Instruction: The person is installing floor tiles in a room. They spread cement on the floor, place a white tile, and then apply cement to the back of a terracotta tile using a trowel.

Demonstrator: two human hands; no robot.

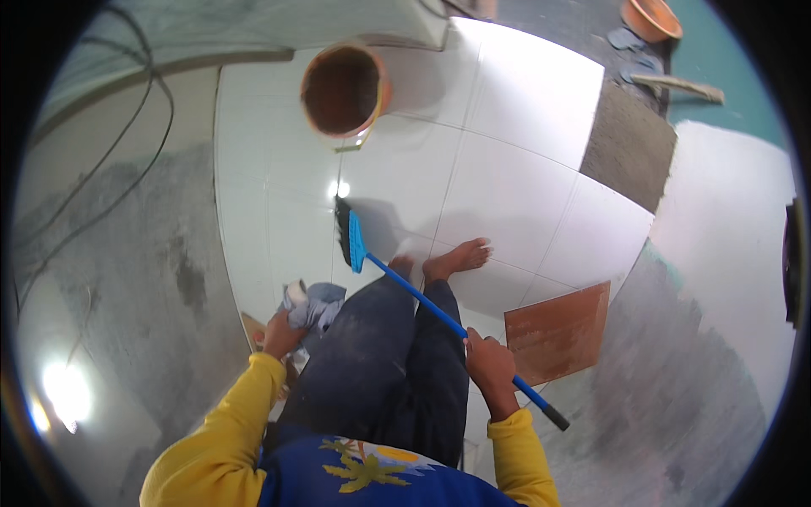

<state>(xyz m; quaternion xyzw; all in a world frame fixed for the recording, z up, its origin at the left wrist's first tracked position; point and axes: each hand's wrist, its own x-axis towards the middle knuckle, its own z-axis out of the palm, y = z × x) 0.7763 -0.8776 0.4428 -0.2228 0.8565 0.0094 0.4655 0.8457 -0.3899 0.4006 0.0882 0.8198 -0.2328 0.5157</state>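
Note:
My right hand (490,363) is wrapped round the blue handle of a broom (414,291), near its black-tipped end. The handle slants away to the far left, where the blue head with dark bristles hangs over or rests on the white floor tiles (498,182); I cannot tell which. In my left hand (283,335) is a crumpled grey-blue cloth (314,306), gripped beside my left thigh. Something pale shows in the cloth's folds. My bare feet stand on the tiles, right of the broom head.
An orange bucket (345,91) stands ahead on the tiles. A brown tile (557,332) leans at the right. Beyond the tiles lie a rough mortar patch (625,144), a wooden-handled tool (678,85) and an orange basin (651,20). Black cables (152,76) hang at the left wall.

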